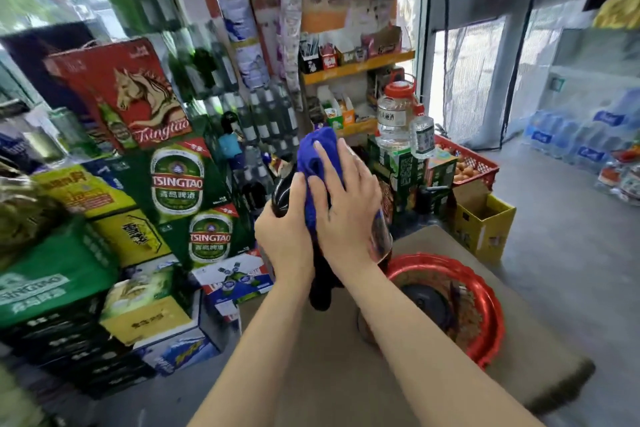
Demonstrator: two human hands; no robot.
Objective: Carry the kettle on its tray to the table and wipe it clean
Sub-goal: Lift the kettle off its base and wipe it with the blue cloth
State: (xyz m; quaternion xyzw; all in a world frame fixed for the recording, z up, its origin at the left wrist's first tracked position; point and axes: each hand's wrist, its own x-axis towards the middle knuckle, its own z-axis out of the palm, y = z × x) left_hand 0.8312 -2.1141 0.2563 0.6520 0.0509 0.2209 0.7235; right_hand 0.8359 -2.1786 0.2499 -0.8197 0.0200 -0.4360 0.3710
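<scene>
I hold a dark kettle point(381, 236) lifted above the brown table point(329, 374), tilted, and mostly hidden by my hands. My left hand point(285, 236) grips its dark handle side. My right hand point(346, 204) presses a blue cloth point(317, 156) flat against the kettle's body. The round red tray point(485, 308) lies on the table at the right, and the kettle's black base point(427, 305) sits in it.
Stacked beer cartons point(176, 184) stand left of the table. Behind it are shelves with small goods point(356, 69), large clear jugs point(394, 114), a red crate of eggs point(467, 163) and a yellow open box point(485, 222). Grey floor lies to the right.
</scene>
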